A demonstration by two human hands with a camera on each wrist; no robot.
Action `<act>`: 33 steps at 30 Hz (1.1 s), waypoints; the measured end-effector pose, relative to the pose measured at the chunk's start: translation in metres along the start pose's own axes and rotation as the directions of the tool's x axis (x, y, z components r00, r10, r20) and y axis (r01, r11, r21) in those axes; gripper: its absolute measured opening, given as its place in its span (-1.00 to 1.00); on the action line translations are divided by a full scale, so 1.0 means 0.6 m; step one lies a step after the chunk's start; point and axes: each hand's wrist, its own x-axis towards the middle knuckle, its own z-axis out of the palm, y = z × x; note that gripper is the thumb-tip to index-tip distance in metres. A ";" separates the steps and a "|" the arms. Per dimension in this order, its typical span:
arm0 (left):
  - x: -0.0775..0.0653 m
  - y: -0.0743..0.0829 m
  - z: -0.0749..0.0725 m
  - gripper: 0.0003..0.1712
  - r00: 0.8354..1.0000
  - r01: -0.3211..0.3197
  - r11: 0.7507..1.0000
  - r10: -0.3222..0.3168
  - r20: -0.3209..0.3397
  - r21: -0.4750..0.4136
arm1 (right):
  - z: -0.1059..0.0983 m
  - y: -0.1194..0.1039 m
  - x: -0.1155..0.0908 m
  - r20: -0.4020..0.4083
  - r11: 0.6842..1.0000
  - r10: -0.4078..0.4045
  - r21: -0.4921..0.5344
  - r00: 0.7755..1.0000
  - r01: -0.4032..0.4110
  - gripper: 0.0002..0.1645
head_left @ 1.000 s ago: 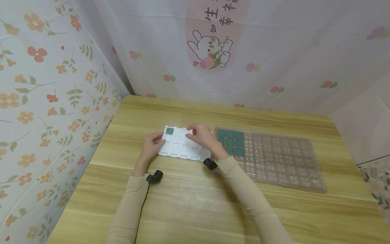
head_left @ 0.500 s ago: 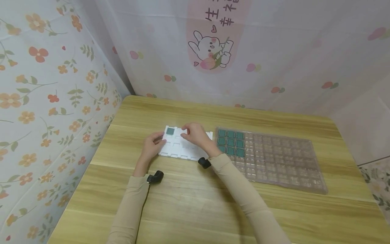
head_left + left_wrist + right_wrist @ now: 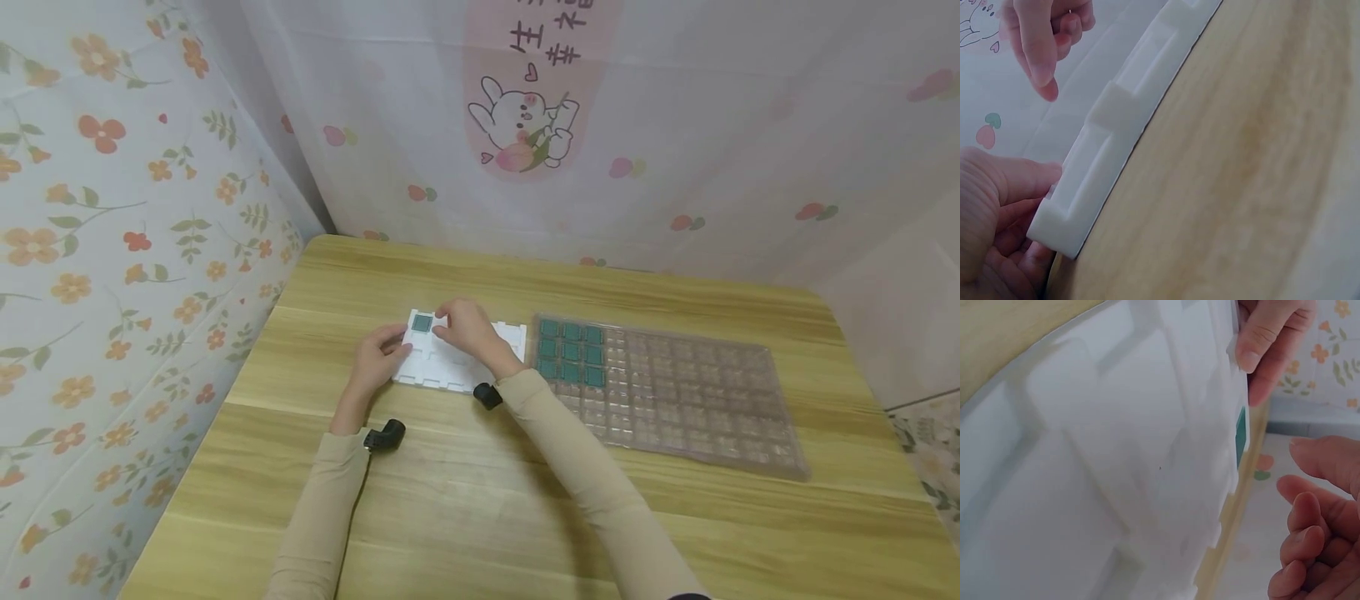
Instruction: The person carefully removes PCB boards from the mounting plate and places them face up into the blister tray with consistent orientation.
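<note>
A white tray with shallow compartments lies on the table; one green square chip sits in its far left compartment. My left hand grips the tray's left edge; in the left wrist view the thumb is on the rim and the other fingers are curled beneath. Above the tray, close to the chip's right, hovers my right hand. Its thumb and index finger stand apart in the right wrist view, the other fingers loosely curled, with nothing visible between them. That hand and its wrist hide part of the tray.
To the right lies a large clear plastic tray, with several green chips in its left columns. The right forearm crosses in front of its near left corner. Black wrist cameras sit at both cuffs. Printed curtains stand behind and left of the table.
My right hand has moved left across the white tray toward the corner chip. The left hand keeps its grip on the tray's edge, and the chips stay in their places.
</note>
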 end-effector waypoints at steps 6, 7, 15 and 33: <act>0.001 -0.001 0.002 -0.57 1.000 0.001 1.000 -0.001 0.002 -0.019 | 0.011 -0.001 0.008 -0.006 1.000 0.001 -0.013 1.000 -0.001 -0.68; 0.001 -0.001 0.002 -0.57 1.000 0.000 1.000 0.000 0.005 -0.023 | 0.012 -0.001 0.009 -0.004 1.000 0.003 -0.014 1.000 -0.003 -0.69; 0.001 0.000 0.002 -0.57 1.000 0.000 1.000 0.000 0.005 -0.014 | 0.017 -0.007 0.021 0.019 0.999 0.044 -0.013 0.999 -0.043 -0.70; -0.012 0.034 -0.005 -0.58 0.999 -0.031 0.999 0.032 0.025 -0.020 | 0.034 -0.009 0.039 0.058 0.994 0.110 -0.025 0.992 -0.109 -0.68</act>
